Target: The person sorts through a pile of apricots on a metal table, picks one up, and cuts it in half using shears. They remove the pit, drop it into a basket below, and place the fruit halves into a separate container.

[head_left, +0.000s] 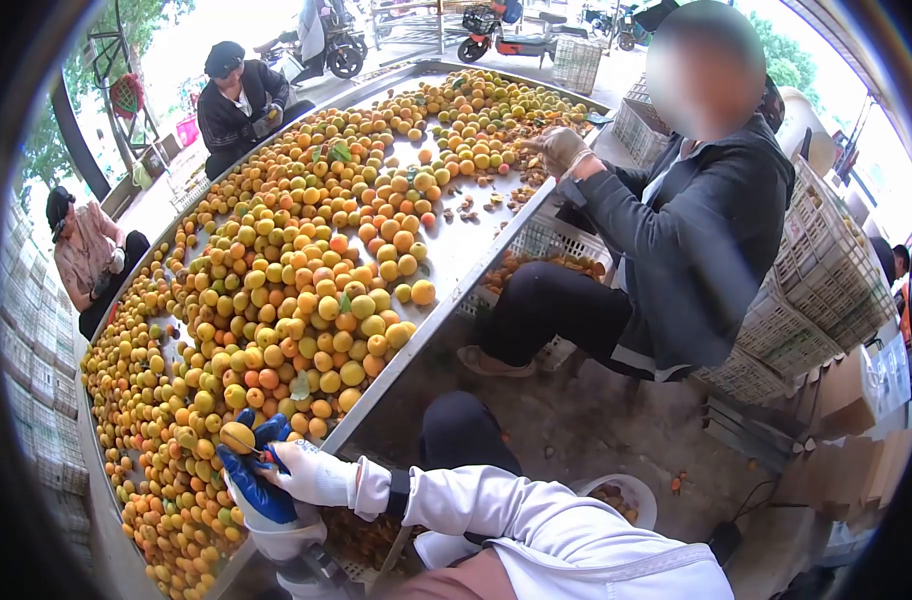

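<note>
A long metal table (364,398) is heaped with yellow-orange fruit (276,260). At its near edge my left hand (261,490), in a blue-coated glove, has its fingers around one yellow fruit (238,437). My right hand (311,472), in a white glove, is closed beside that fruit on a small tool with a red part (266,456); most of the tool is hidden by the fingers. Both hands are close together over the fruit heap.
A co-worker (686,230) in a dark jacket sits at the table's right side. Two more people (241,105) sit along the far left side. Stacked plastic crates (821,260) stand at right; a white bucket (644,495) with fruit pieces is on the floor.
</note>
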Available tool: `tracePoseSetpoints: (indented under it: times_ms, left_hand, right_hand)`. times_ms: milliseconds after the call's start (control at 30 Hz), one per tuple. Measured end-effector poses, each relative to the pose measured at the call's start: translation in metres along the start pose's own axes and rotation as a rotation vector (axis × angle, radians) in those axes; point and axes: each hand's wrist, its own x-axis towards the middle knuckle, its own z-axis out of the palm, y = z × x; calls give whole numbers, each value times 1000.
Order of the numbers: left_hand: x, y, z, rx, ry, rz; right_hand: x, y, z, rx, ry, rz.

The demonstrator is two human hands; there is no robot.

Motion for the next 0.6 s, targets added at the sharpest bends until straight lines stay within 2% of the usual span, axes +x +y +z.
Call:
tracePoseSetpoints:
  times_ms: [67,267,333,400,500,600]
  left_hand:
    - [0,0,0,8,-12,-8]
    - [5,4,-6,34,-32,0]
    - [15,1,-18,214,-64,146]
    - [18,5,-23,214,-100,132]
    - [23,6,-24,238,-153,194]
    - [26,6,-24,293,-148,222]
  right_hand:
    - [-2,-1,3,-160,-35,63]
    - [-5,-7,12,-152,-69,118]
    - [-7,-12,11,-160,-86,129]
    - [-8,-12,11,-169,-112,140]
    - [-6,-7,13,-30,-117,85]
    - [-5,-15,9,125,-172,167]
